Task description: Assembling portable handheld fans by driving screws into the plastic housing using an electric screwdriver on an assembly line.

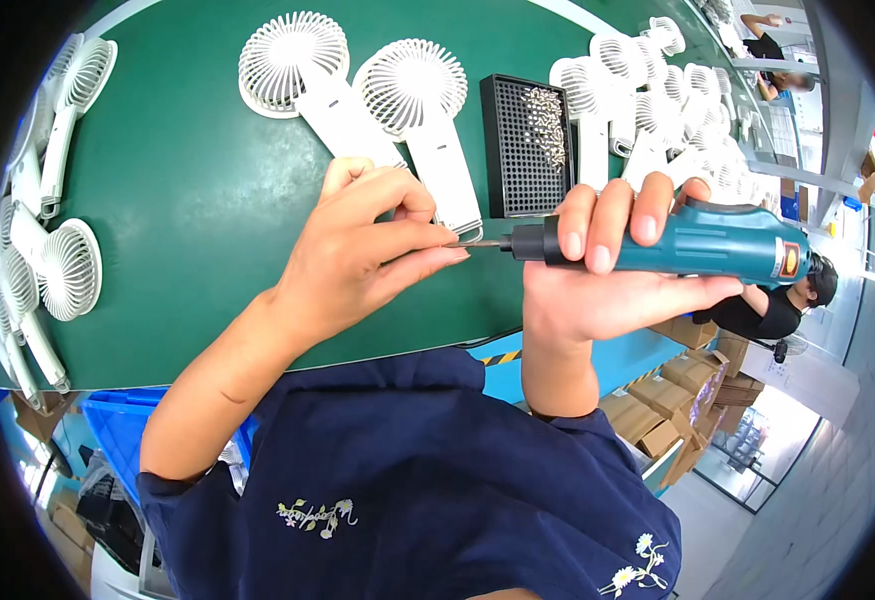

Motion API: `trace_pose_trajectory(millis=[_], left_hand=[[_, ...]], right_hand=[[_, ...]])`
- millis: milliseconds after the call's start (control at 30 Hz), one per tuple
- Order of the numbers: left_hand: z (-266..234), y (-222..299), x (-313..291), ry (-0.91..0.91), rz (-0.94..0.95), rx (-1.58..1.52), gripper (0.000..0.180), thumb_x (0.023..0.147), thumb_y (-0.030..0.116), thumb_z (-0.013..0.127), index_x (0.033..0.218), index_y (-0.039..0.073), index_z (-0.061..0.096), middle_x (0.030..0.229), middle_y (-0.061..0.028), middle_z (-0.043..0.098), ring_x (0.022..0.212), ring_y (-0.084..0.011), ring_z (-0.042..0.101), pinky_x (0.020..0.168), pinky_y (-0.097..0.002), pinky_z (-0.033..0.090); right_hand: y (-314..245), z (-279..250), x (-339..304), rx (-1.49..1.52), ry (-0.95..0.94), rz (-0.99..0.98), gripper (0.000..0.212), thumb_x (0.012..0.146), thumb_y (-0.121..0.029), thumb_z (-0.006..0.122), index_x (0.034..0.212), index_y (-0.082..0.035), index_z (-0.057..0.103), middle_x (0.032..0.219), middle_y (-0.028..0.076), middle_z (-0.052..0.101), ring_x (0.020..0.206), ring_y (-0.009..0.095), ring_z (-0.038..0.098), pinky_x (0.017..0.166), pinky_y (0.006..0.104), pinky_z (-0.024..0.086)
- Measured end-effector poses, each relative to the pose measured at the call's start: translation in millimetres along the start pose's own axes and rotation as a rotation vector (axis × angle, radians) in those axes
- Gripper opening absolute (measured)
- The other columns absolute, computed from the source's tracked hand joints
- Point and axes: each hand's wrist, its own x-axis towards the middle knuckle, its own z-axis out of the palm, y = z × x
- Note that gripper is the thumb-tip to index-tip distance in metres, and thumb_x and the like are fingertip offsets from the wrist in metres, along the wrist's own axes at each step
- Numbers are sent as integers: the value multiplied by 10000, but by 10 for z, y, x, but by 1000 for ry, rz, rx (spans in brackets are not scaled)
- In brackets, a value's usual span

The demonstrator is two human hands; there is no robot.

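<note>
Your left fingers point(416, 238) pinch the bit point(485, 243) near its tip; right fingers point(610, 222) curl around the teal screwdriver point(723, 245); white fan point(442, 165) lies just beyond left fingers.

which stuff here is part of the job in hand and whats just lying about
Likely part of the job:
teal powered screwdriver, in the right hand
its bit, pinched by the left hand
nearest two white fans
black tray of small metal pieces

Apparently just lying about:
cardboard boxes
blue bin
</note>
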Motion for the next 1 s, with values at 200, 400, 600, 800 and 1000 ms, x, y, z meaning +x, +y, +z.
trace_pose_trajectory(millis=[200,400,600,800,1000], left_hand=[[3,15,14,-106,-3,40,313,634,162,831,921,103,719,871,-3,560,806,-184,525,786,-338,368],[-3,142,84,-159,-112,373,601,634,276,829,1190,160,631,1277,-27,535,1222,-240,463,990,-424,310],[-2,137,62,-246,-137,395,579,650,260,823,1190,174,631,1334,9,523,1267,-244,447,999,-450,289],[0,126,40,-232,-142,384,571,649,247,823,1182,170,633,1325,8,527,1265,-238,448,1001,-446,284],[-9,119,65,-237,-146,379,578,637,238,824,1178,165,634,1324,10,530,1268,-238,447,999,-444,282]], right_hand=[[-74,-7,-40,-85,-350,52,850,811,-823,421,1283,-116,442,767,79,513,474,209,501,428,367,440],[-37,-84,-13,-259,-595,-9,906,795,-839,432,1309,-93,419,806,96,515,509,229,527,448,383,445],[34,-93,-47,-317,-604,-20,920,791,-853,408,1292,-82,421,784,98,511,469,219,505,418,369,426],[93,-119,-47,-307,-575,-5,916,791,-852,410,1283,-79,427,777,98,513,467,219,507,422,371,437],[66,-109,-15,-329,-649,44,895,804,-842,405,1272,-80,437,779,101,516,478,225,511,439,373,446]])
